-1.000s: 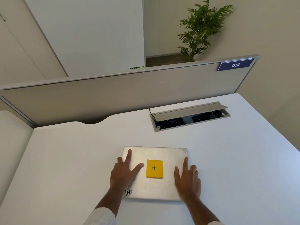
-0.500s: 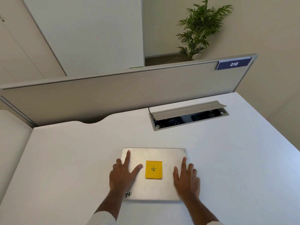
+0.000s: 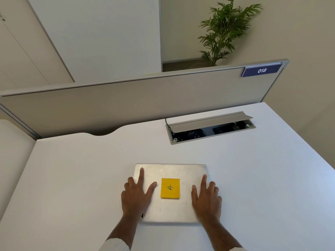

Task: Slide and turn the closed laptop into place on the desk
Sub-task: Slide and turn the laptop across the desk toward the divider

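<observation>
A closed silver laptop (image 3: 174, 171) lies flat on the white desk (image 3: 81, 178), near its front edge, its long side facing me. A yellow sticky note (image 3: 170, 188) with a handwritten mark sits in the middle of the lid. My left hand (image 3: 136, 194) presses flat on the lid's left part, fingers spread, some over the left edge. My right hand (image 3: 206, 198) lies flat on the lid's right part, its outer fingers past the right edge. Neither hand grips anything.
A cable box (image 3: 210, 127) with its grey flap raised is sunk into the desk behind the laptop. A grey partition (image 3: 126, 102) with a blue "018" label (image 3: 261, 70) closes the desk's far side. A potted plant (image 3: 224, 28) stands beyond it.
The laptop and both hands have drifted slightly toward me and to the left; the hands stay flat on the lid in the same pose.
</observation>
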Available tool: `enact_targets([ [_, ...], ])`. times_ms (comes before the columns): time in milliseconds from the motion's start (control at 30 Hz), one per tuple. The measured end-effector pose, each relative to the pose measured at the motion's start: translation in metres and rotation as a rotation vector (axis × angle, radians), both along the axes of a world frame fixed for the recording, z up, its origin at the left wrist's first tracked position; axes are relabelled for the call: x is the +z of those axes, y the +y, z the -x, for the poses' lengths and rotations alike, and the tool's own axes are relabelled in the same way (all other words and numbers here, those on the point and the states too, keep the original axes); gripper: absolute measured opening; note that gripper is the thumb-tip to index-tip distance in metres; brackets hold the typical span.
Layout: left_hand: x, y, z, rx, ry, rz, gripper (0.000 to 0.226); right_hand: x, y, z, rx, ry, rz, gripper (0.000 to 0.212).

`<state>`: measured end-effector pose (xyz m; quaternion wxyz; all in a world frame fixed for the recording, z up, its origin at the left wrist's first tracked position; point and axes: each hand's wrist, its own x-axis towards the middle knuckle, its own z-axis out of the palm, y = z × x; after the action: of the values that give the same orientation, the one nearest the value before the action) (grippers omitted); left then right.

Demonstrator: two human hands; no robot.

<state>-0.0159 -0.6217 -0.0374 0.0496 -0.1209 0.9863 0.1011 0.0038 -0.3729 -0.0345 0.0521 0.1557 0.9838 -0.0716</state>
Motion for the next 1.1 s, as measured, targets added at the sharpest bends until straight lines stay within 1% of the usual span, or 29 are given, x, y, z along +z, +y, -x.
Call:
enact_targets([
  [133, 0.005, 0.005, -0.004, 0.012, 0.004, 0.021, 0.097, 0.000, 0.001, 0.001, 0.020, 0.002, -0.005, 0.070],
  [367, 0.007, 0.005, -0.011, 0.010, 0.020, 0.064, 0.094, -0.003, 0.002, 0.002, 0.044, 0.027, -0.008, 0.070],
  [433, 0.007, 0.006, -0.012, 0.004, 0.023, 0.092, 0.094, -0.001, 0.002, 0.002, 0.056, 0.046, -0.017, 0.076],
  [600, 0.008, 0.008, -0.015, -0.068, 0.087, 0.143, 0.090, -0.001, 0.004, 0.003, 0.103, 0.115, -0.018, 0.080],
  [700, 0.011, 0.007, -0.014, -0.103, 0.109, 0.136, 0.091, 0.000, 0.005, 0.003, 0.119, 0.136, -0.023, 0.080],
  [800, 0.011, 0.009, -0.015, -0.100, 0.079, 0.147, 0.091, -0.001, 0.006, 0.004, 0.128, 0.124, -0.020, 0.078],
  [933, 0.011, 0.012, -0.014, -0.019, -0.008, 0.131, 0.090, -0.003, 0.010, 0.006, 0.100, 0.071, -0.013, 0.072],
  [1033, 0.011, 0.014, -0.013, 0.007, -0.062, 0.162, 0.095, -0.003, 0.011, 0.006, 0.065, 0.044, -0.017, 0.067],
  [1100, 0.011, 0.016, -0.012, 0.007, -0.078, 0.164, 0.098, -0.004, 0.012, 0.005, 0.047, 0.021, -0.002, 0.069],
])
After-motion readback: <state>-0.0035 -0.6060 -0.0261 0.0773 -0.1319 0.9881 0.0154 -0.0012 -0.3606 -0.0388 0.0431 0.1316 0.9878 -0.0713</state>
